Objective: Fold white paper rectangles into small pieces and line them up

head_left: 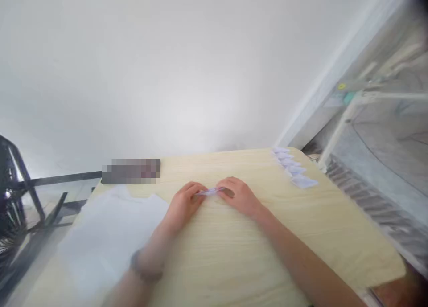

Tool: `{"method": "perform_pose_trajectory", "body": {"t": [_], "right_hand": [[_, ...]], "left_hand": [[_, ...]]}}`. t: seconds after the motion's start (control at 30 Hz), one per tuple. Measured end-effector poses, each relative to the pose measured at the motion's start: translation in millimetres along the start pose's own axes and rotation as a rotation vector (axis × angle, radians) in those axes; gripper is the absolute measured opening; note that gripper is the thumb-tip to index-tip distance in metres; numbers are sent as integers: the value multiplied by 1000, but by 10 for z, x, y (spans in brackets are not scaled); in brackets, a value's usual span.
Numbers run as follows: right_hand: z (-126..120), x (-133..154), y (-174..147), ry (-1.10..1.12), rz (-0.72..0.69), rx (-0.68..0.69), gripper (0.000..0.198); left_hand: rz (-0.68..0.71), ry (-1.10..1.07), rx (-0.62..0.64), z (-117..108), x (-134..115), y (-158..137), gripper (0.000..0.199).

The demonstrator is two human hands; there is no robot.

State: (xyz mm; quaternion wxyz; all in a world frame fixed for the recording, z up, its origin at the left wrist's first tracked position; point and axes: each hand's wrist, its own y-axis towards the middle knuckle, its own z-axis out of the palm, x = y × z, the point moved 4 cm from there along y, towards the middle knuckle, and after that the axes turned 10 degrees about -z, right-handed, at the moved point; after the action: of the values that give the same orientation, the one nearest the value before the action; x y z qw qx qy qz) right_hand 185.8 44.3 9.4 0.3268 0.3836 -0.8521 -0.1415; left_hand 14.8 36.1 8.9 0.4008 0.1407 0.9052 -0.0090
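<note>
Between my two hands is a small, narrow strip of folded white paper [211, 191], held just above the middle of the table. My left hand [187, 202] pinches its left end, and a dark band circles that wrist. At the other end, the fingers of my right hand [239, 195] are closed on the paper. Fingers cover both ends, so the full shape of the fold is hidden. Toward the far right corner lies a row of several folded white paper pieces [302, 181], pointed in shape.
White paper sheets [100, 235] spread over the left side of the wooden table [227, 262]. A blurred-out dark object [130, 171] lies at the far left edge. A white wall [200, 75] stands behind; a metal frame [344, 120] is on the right, dark chair-like bars [26, 178] on the left.
</note>
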Motion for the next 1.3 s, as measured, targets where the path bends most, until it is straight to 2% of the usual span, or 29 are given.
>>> {"method": "perform_pose_trajectory", "body": {"t": [0.43,0.63,0.87,1.07,1.3], "right_hand": [[-28,71,19,-81,44,16,9],[-27,97,23,-134,59,66,16],[-15,120,43,-182,112,71,9],[32,109,25,-217,180,61,10],[57,114,19,-205,204,83,17]], "left_hand": [[129,42,-19,10,-25,-32,23],[187,70,31,9,-96,-51,20],[93,86,-75,18,25,-39,17],[212,145,-13,-7,-105,-78,16],[171,191,-24,-24,-196,-97,16]]}}
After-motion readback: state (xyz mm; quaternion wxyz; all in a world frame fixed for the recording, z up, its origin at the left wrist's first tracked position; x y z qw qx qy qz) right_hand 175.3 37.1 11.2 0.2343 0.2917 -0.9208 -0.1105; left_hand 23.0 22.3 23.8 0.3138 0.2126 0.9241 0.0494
